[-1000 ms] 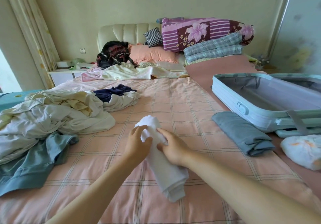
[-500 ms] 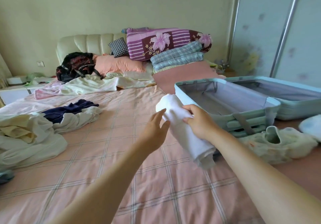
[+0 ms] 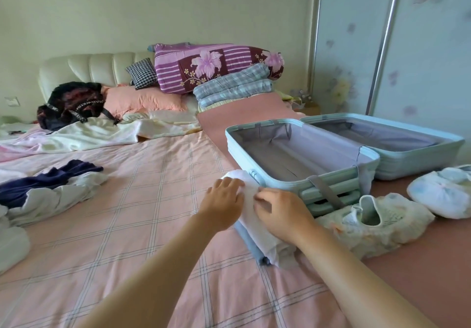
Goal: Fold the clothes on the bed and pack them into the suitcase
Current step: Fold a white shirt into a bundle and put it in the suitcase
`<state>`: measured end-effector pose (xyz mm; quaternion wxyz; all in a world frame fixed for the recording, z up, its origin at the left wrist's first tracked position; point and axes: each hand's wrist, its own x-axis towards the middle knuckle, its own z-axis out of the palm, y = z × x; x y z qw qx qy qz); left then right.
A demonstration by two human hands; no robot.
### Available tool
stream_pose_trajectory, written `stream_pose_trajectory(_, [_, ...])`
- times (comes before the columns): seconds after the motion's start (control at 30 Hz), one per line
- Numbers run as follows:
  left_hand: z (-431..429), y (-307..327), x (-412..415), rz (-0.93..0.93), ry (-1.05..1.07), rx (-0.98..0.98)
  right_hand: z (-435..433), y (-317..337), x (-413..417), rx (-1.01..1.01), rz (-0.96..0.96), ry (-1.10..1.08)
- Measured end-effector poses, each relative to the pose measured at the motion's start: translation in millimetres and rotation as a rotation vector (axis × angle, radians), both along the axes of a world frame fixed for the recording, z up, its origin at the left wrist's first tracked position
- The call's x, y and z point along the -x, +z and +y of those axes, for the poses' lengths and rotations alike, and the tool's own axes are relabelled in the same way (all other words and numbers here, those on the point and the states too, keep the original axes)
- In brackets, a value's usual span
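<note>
clothes [image 3: 51, 190]: loose on the bed [image 3: 153, 213], well left of the suitcase [image 3: 331, 182]
left hand [image 3: 224, 204]: fingers flat on the roll [image 3: 256, 231], at the suitcase's near left corner
roll: white, lying on a blue fold [image 3: 251, 246], just outside the suitcase's near wall
right hand [image 3: 283, 217]: fingers curled, pinching the roll
suitcase: lying open

White roll [image 3: 251, 222] lowered onto blue folded garment [image 3: 252, 247] beside suitcase [image 3: 280, 185]; left hand [image 3: 224, 200] flat on it, right hand [image 3: 280, 213] gripping.
</note>
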<state>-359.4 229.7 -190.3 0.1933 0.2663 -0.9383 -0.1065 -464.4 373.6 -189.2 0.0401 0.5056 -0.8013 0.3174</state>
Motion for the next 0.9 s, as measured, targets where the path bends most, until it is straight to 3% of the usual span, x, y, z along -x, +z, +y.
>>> stream_pose_trajectory(0.07, [-6, 1, 13, -0.005, -0.025, -0.024, 5, 0, 0, -0.056, -0.104, 0.027])
stream_pose_trajectory(0.2, [-25, -3, 38, -0.164, -0.006, -0.245, 4, -3, 4, -0.131, -0.127, 0.053])
stream_pose_trajectory(0.27, [-34, -6, 44, -0.259, 0.035, -0.325, 1, -8, 3, -0.135, -0.151, 0.045])
stream_pose_trajectory(0.37, [-39, -14, 47, -0.258, 0.027, -0.415, -4, -14, -1, -0.096, -0.181, 0.022])
stream_pose_trajectory(0.5, [-37, -17, 40, -0.351, 0.052, -0.217, -6, -21, -7, -0.021, -0.222, 0.013])
stream_pose_trajectory(0.6, [-19, -17, 29, -0.096, 0.198, -0.070, -2, -19, -8, -0.015, -0.293, 0.014])
stream_pose_trajectory(0.7, [5, -15, 9, 0.136, 0.240, -0.177, 0, -16, -14, -0.024, -0.361, 0.013])
stream_pose_trajectory(0.9, [26, -10, -30, 0.130, 0.190, -0.581, -9, -10, -34, -0.032, -0.491, -0.063])
